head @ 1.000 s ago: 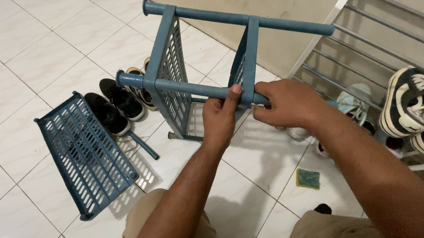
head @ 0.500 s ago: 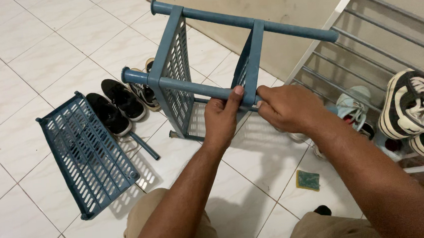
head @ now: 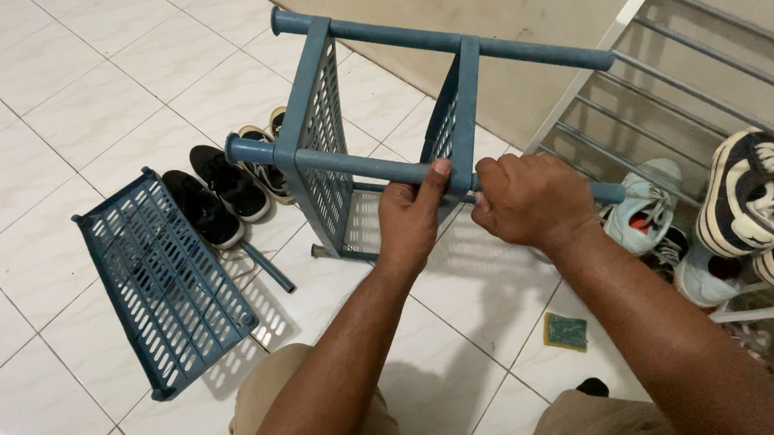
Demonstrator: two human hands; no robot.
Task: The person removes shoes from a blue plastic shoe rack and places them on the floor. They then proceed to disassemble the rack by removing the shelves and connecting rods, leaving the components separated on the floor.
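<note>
A blue plastic shoe rack (head: 317, 131) lies on its side on the tiled floor, with two perforated shelves joined by round poles. My left hand (head: 412, 216) grips the nearer blue pole (head: 356, 167) just left of the second shelf (head: 457, 117), thumb up against the shelf's corner. My right hand (head: 527, 200) is closed around the same pole just right of that shelf. The pole's far end sticks out past my right hand toward the white rack.
A loose blue perforated shelf (head: 160, 279) lies on the floor at left, a loose blue pole (head: 268, 267) beside it. Black shoes (head: 217, 193) sit behind. A white metal shoe rack (head: 669, 98) with sneakers (head: 748, 188) stands at right. A green sponge (head: 565, 330) lies on the tiles.
Both hands keep their grip on the pole. The rack has shifted slightly and the right hand has drawn closer to the shelf corner, leaving more pole showing beyond it.
</note>
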